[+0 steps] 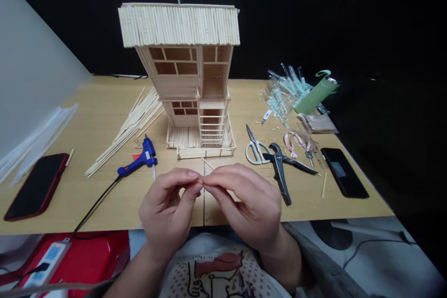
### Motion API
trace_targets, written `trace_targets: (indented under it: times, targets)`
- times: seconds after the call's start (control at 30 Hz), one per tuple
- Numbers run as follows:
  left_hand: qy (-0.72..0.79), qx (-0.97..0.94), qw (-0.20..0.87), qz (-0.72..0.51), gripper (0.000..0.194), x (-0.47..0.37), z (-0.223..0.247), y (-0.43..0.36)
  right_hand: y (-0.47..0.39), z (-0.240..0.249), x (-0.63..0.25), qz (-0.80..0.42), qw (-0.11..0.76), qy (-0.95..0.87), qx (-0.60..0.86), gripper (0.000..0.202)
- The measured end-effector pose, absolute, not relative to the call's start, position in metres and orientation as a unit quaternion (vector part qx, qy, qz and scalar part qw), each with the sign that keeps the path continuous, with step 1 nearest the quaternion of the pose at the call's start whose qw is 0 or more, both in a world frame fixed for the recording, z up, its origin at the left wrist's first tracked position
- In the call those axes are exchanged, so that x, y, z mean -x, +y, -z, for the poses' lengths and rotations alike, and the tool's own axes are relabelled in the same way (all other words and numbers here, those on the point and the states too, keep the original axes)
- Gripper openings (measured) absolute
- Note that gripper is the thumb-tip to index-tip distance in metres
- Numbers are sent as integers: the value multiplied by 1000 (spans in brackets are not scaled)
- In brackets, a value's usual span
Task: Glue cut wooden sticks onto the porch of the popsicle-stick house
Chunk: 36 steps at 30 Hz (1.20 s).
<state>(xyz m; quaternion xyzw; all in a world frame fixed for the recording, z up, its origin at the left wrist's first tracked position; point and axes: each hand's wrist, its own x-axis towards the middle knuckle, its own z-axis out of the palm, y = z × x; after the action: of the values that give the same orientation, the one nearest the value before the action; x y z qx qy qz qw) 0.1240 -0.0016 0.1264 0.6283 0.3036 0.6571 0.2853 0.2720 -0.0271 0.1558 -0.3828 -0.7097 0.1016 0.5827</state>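
Note:
My left hand [171, 207] and my right hand [246, 200] meet at their fingertips above the table's front edge. Both are closed in a pinch, thumb against index finger; whatever lies between the tips is too small to make out. Just beyond them a short thin stick [207, 163] shows by the right fingers. Behind stands a two-storey model house [178, 81] of thin wooden sticks, with a slatted roof, window frames, a ladder and a railed base. A blue glue gun [141, 158] lies left of my hands.
Scissors [257, 152] and black-handled cutters [280, 172] lie on the table [115, 195] to the right. Long sticks [127, 128] are left of the house. Phones [37, 186] [344, 172] rest at both sides. Plastic-wrapped items [289, 88] and a green pouch [316, 93] are back right.

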Motion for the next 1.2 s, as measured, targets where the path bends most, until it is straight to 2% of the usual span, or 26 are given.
trace_targets:
  times: [0.2, 0.47, 0.8, 1.2]
  targets:
    - [274, -672, 219, -652, 36, -117, -121, 0, -24, -153, -273, -89, 554, -738, 375, 10]
    - [268, -643, 239, -677, 30, -122, -121, 2, -16, -145, -267, -45, 543, -745, 385, 13]
    - [271, -606, 280, -693, 21, -125, -125, -2, -18, -139, -266, -184, 617, -688, 335, 8]
    - [246, -653, 223, -681, 30, -124, -125, 1, -16, -143, -266, -124, 625, -683, 357, 10]
